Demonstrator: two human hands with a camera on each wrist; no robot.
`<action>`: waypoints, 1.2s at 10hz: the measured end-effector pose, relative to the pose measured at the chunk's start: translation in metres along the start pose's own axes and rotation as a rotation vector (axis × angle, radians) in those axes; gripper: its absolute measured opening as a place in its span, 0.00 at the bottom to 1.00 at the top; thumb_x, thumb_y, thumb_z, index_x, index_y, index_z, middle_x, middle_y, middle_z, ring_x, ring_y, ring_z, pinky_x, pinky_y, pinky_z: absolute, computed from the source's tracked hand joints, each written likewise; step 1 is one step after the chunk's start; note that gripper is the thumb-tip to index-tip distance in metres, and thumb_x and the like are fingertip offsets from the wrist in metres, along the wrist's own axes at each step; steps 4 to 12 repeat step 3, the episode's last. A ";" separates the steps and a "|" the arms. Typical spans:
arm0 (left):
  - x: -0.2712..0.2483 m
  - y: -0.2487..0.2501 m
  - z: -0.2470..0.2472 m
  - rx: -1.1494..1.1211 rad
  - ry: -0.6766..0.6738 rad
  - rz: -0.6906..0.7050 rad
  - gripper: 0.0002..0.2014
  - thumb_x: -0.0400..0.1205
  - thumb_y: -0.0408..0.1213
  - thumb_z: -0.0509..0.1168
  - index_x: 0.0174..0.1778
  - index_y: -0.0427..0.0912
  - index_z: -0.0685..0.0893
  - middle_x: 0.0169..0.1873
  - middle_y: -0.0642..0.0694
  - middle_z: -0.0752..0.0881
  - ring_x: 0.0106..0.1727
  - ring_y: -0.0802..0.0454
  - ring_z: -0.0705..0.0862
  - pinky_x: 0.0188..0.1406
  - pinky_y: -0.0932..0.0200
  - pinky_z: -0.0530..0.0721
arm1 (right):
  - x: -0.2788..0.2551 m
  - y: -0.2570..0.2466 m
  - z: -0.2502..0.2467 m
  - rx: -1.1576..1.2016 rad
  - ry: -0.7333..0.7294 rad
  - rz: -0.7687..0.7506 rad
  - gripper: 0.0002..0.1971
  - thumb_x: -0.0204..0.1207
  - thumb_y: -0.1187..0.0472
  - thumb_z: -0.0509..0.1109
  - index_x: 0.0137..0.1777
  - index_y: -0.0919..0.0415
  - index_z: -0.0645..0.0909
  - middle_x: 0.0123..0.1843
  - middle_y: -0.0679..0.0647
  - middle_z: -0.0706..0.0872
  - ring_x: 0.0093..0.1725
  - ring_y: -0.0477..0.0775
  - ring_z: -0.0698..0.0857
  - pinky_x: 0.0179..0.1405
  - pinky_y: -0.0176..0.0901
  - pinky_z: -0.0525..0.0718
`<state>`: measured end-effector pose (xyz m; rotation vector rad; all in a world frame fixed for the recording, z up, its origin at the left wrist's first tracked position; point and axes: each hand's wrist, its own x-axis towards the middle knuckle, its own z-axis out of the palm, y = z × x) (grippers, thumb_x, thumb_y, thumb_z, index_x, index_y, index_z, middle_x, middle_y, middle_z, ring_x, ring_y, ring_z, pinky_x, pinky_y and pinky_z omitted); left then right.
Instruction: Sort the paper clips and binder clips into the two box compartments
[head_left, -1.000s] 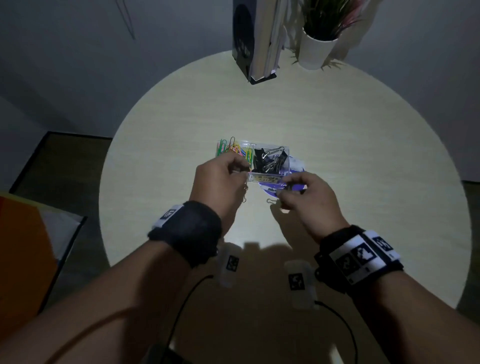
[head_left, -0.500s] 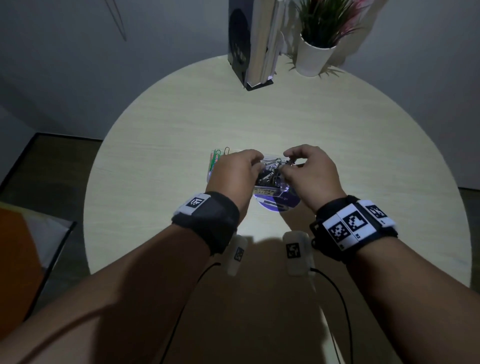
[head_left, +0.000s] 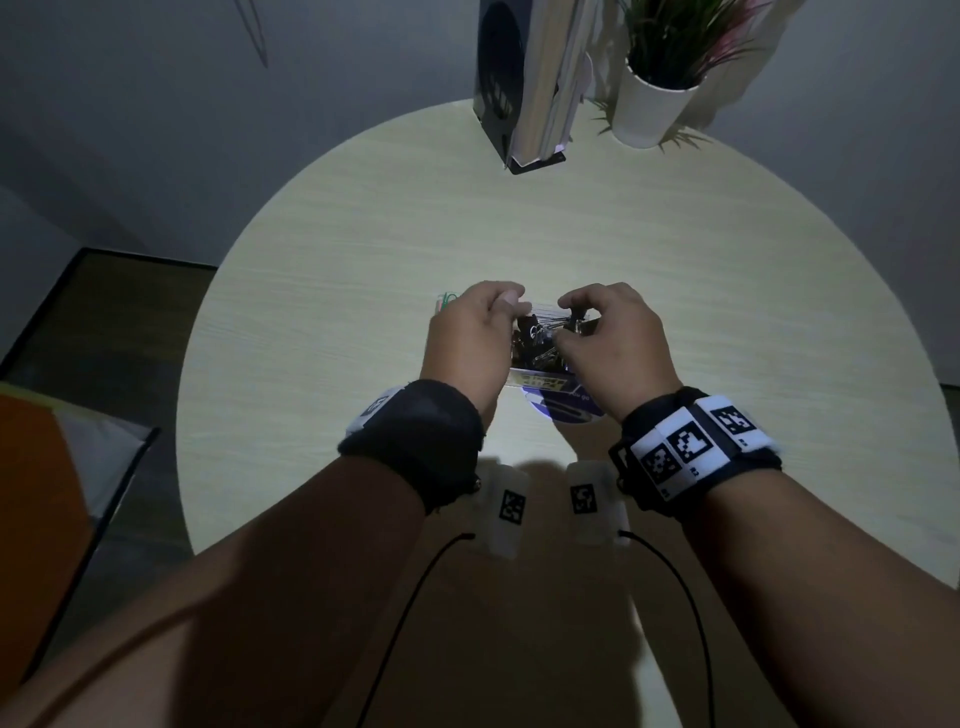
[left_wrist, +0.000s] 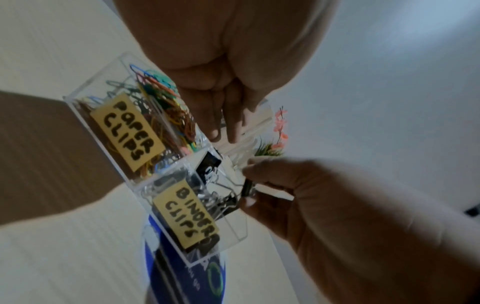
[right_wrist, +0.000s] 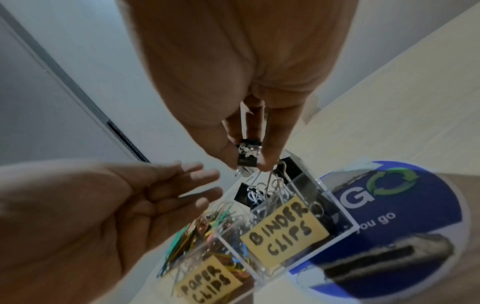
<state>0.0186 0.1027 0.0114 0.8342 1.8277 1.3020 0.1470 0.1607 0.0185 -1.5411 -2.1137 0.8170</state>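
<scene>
Both hands have risen from the near edge of the box to hover over its open top since a second ago, and the right hand (right_wrist: 249, 115) now pinches a black binder clip (right_wrist: 248, 152) between thumb and fingertips, just above the compartment labelled "BINDER CLIPS" (right_wrist: 285, 232). More black binder clips (right_wrist: 250, 195) with silver wire handles lie in that compartment. The left hand (right_wrist: 109, 214) is spread, fingers straight and holding nothing, above the neighbouring compartment labelled "PAPER CLIPS" (left_wrist: 128, 131), which is packed with coloured paper clips (left_wrist: 166, 102).

From the head view, the clear two-compartment box (head_left: 540, 382) sits at the centre of the round pale surface (head_left: 363, 249), with the paper-clip side at 9 o'clock and the binder-clip side at 3 o'clock. A few green clips (head_left: 448, 300) show past the left hand at 10 o'clock of the box. Touching the box at 5 o'clock, a round blue disc (right_wrist: 405, 209) printed "GO" lies partly beneath it. At 12 o'clock, well apart, a dark file holder (head_left: 524, 83) with papers stands near the far rim, and a white potted plant (head_left: 660, 98) stands beside it at 1 o'clock. Both wrists wear black bands with printed markers.
</scene>
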 end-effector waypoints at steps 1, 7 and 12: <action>-0.003 -0.002 -0.012 -0.137 0.106 -0.005 0.08 0.84 0.42 0.60 0.49 0.56 0.85 0.43 0.54 0.93 0.52 0.51 0.90 0.61 0.41 0.85 | -0.002 -0.003 0.007 -0.112 -0.049 -0.081 0.17 0.70 0.62 0.75 0.60 0.56 0.84 0.57 0.54 0.83 0.54 0.55 0.83 0.52 0.37 0.74; -0.022 -0.004 -0.044 -0.366 0.247 -0.043 0.08 0.85 0.40 0.60 0.49 0.55 0.84 0.43 0.45 0.93 0.47 0.43 0.89 0.50 0.41 0.86 | -0.008 -0.004 0.006 -0.246 -0.019 -0.152 0.19 0.74 0.57 0.75 0.65 0.56 0.84 0.61 0.54 0.85 0.59 0.58 0.84 0.57 0.45 0.78; -0.022 -0.004 -0.044 -0.366 0.247 -0.043 0.08 0.85 0.40 0.60 0.49 0.55 0.84 0.43 0.45 0.93 0.47 0.43 0.89 0.50 0.41 0.86 | -0.008 -0.004 0.006 -0.246 -0.019 -0.152 0.19 0.74 0.57 0.75 0.65 0.56 0.84 0.61 0.54 0.85 0.59 0.58 0.84 0.57 0.45 0.78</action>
